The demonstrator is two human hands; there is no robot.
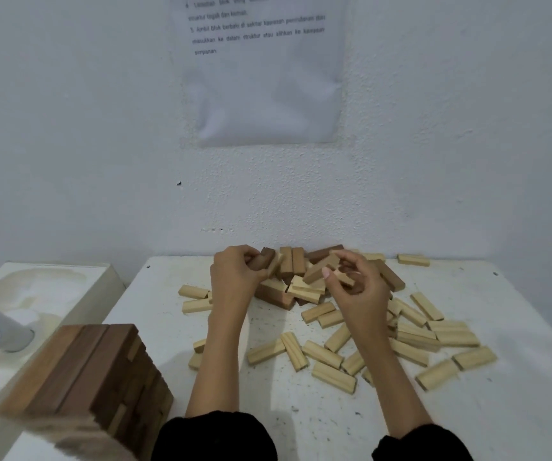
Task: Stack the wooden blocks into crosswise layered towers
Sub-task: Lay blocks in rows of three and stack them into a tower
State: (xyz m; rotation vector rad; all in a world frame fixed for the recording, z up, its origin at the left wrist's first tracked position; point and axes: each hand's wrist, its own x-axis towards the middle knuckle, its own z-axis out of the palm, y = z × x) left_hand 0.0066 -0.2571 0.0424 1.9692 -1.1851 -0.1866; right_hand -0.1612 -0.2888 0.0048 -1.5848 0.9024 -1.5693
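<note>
A white, rough-plastered wall (pixel 68 128) stood behind everything, with a printed sheet (pixel 261 81) fixed to it above the middle of the scene. Below it lay a white, speckled tabletop (pixel 268 414).

At the far left, beside the tabletop, sat a white foam tray (pixel 45 287). Near the front left corner rose a tower (pixel 91 374) of dark wooden blocks, its layers laid crosswise and its top close to the camera.

Two arms in black sleeves (pixel 214 440) reached forward from the near edge. The left hand (pixel 234 277) had its fingers curled round a dark block (pixel 265 257) and held it at the left side of the pile (pixel 296 281). That pile, a jumble of dark and pale blocks, lay against the wall at the back of the tabletop, between the two hands.

The right hand (pixel 358 291) was at the pile's right side, fingers bent inward and pinching a pale block (pixel 344 278) against the thumb.

Loose pale blocks (pixel 417 337) lay scattered flat across the middle and right of the tabletop, some touching, some apart. A few more lay left of the left forearm, and a single one (pixel 413 260) sat near the wall at the back right.
</note>
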